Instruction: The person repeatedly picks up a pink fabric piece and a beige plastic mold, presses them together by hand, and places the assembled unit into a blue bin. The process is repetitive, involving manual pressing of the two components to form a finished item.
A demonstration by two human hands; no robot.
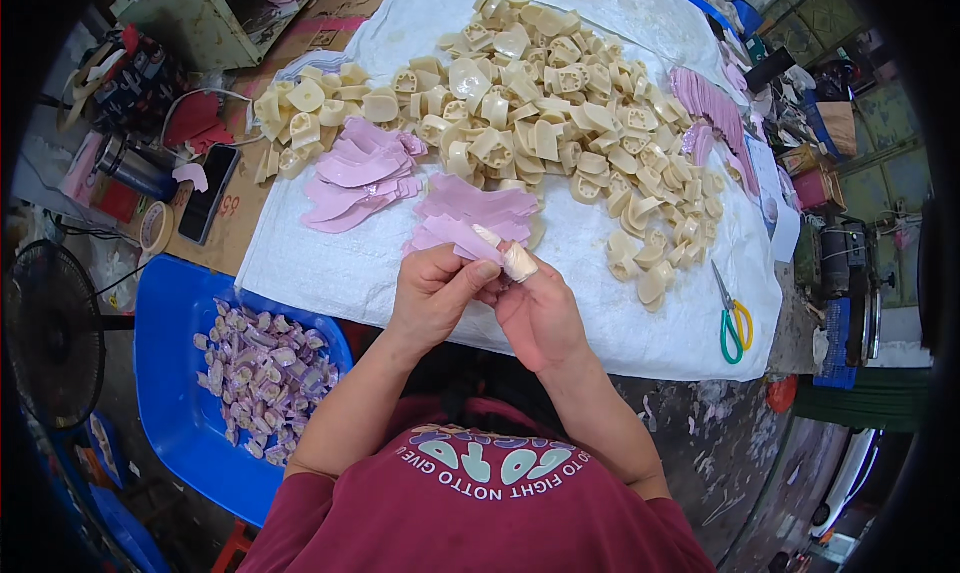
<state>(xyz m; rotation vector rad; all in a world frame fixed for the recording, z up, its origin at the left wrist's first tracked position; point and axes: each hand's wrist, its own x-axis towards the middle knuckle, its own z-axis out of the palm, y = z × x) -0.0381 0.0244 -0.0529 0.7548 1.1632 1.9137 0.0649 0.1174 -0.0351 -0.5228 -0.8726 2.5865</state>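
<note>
My two hands meet over the near edge of the white-covered table. With thumb and fingers closed, my left hand (436, 291) pinches a thin pink cut piece (482, 245). Close against it, my right hand (541, 308) is curled, with pale wrapping on a finger and the thumb; what it grips is hidden. Just beyond my hands lies a fan of pink cut pieces (470, 205), and a second pink stack (362, 178) is to its left. A large heap of cream block-like pieces, apparently shoe heels (560, 113), spreads behind them.
Scissors (734, 318) with green and yellow handles lie at the table's right. A blue tub (165, 393) at lower left holds pink-covered pieces (265, 378). On the cardboard at left are a phone (208, 195), a tape roll (157, 227) and a flask (138, 169). A fan (55, 323) stands far left.
</note>
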